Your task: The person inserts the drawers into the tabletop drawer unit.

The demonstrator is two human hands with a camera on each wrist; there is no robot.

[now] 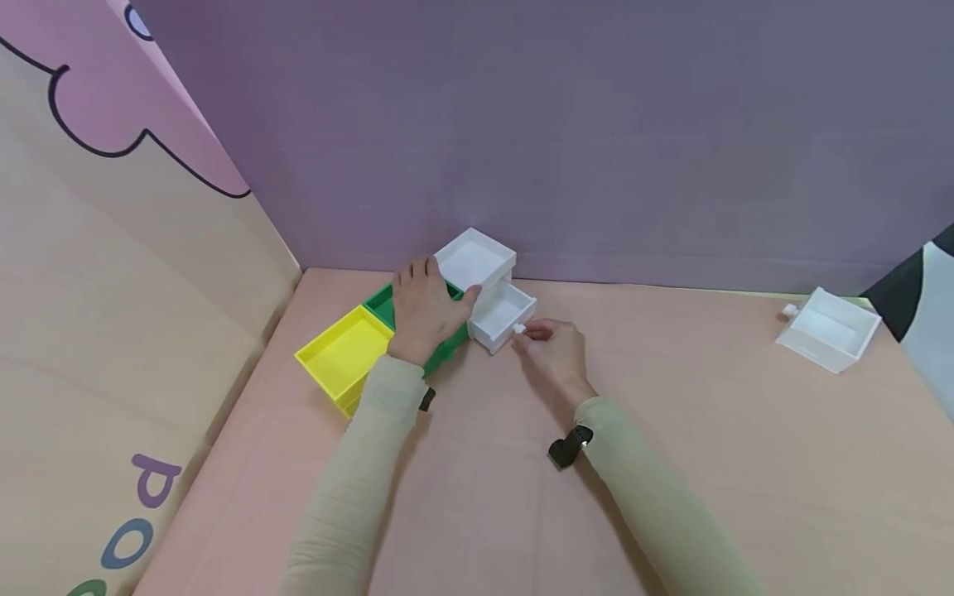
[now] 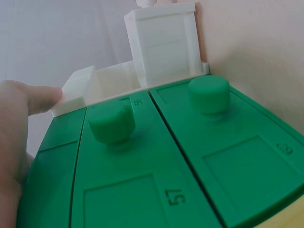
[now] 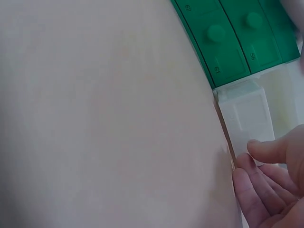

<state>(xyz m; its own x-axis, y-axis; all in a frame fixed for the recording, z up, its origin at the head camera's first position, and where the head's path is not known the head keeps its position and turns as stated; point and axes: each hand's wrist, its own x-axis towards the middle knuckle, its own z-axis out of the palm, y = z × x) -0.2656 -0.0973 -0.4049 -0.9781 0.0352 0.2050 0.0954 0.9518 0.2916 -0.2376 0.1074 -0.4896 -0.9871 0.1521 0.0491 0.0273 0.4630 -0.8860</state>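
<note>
My left hand [image 1: 425,310] rests on top of the green drawer cabinet [image 2: 123,175], thumb spread toward the white cabinet [image 1: 475,257] beside it. Numbered green drawer fronts with round knobs show in the left wrist view. A small white drawer [image 1: 501,316] sticks out from the white cabinet. At its front, the fingertips of my right hand [image 1: 555,352] pinch the little white knob [image 1: 519,329]. On the green cabinet's other side stands a yellow cabinet [image 1: 346,348], partly behind my left sleeve.
A separate white drawer [image 1: 831,327] with a knob lies far to the right on the pink surface [image 1: 671,463]. A purple-grey wall [image 1: 596,141] rises close behind the cabinets. A light printed panel [image 1: 112,290] borders the left side.
</note>
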